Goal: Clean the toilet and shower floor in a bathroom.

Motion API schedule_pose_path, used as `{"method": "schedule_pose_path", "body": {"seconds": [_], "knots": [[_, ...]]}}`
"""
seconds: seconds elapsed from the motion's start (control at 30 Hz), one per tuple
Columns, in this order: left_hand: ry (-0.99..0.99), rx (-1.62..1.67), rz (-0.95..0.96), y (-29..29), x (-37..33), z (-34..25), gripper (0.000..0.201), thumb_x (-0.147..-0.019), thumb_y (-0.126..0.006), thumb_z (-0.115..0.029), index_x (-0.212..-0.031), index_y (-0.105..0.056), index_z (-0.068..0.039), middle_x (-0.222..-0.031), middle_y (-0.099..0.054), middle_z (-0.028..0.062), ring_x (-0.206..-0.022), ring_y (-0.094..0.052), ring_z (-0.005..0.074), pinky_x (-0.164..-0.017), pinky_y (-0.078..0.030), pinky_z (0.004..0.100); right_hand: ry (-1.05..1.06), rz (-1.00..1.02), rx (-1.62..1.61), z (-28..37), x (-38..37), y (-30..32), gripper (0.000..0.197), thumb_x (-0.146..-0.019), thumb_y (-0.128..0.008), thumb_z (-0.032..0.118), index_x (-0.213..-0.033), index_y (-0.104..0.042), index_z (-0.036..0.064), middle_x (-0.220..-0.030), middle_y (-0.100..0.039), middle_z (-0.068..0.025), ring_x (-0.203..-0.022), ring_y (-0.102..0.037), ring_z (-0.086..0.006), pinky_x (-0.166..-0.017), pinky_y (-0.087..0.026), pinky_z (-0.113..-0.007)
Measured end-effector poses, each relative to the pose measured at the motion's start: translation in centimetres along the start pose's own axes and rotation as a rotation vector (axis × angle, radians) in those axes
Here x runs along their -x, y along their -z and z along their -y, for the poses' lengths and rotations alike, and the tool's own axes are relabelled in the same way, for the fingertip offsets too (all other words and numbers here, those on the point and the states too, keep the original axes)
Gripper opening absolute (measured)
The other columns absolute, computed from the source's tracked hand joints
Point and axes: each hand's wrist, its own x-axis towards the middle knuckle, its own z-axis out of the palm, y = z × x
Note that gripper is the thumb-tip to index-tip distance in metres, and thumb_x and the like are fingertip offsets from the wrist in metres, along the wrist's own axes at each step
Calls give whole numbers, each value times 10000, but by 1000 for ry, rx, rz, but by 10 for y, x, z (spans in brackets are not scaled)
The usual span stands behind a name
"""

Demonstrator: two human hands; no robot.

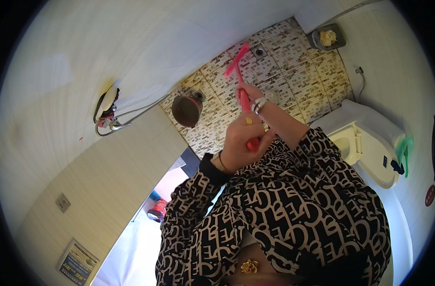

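Observation:
A pink floor squeegee [236, 61] with a long handle reaches away from me, its blade over the patterned tile floor next to a square floor drain [259, 51]. Wrapped round the top of the handle is my left hand [244, 138], with a yellow ring on one finger; the handle's red end pokes out below it. Farther down the shaft my right hand [251, 93] is closed on the same handle, a pale band round its wrist. Whether the blade touches the tiles I cannot tell.
Left of the squeegee stands a brown bucket [186, 111]. A grey waste bin [329, 38] with crumpled paper sits in the far right corner. To my right is a toilet [365, 150] with a green object [405, 155] beside its tank. A shower tap [116, 125] with hose juts from the left wall.

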Motion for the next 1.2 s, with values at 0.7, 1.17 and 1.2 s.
{"method": "schedule_pose_path", "body": {"seconds": [0.7,1.17,1.2], "knots": [[-183,39,370,-65,-49,33,273,-704,-681,-29,-538,-466,-55,-560,-440,70,-580,-463,262,-545,-368,356,124,-101,64,91,-13,71,250,-825,-556,220,-637,-533,58,-543,-526,-64,-437,-502,-168,-415,-438,-297],[48,-42,184,-3,12,-27,298,-703,-693,38,-549,-448,-34,-582,-469,80,-586,-493,236,-561,-401,322,-106,-328,380,-14,30,-6,106,-706,-594,79,-672,-539,-5,-548,-552,-112,-442,-574,-244,-379,-457,-364],[55,-44,174,1,17,-29,298,-703,-693,38,-549,-448,-34,-582,-469,80,-586,-493,236,-561,-401,322,-178,-263,475,-26,24,-7,105,-694,-615,61,-650,-550,-8,-552,-557,-99,-450,-568,-200,-369,-426,-311]]}}
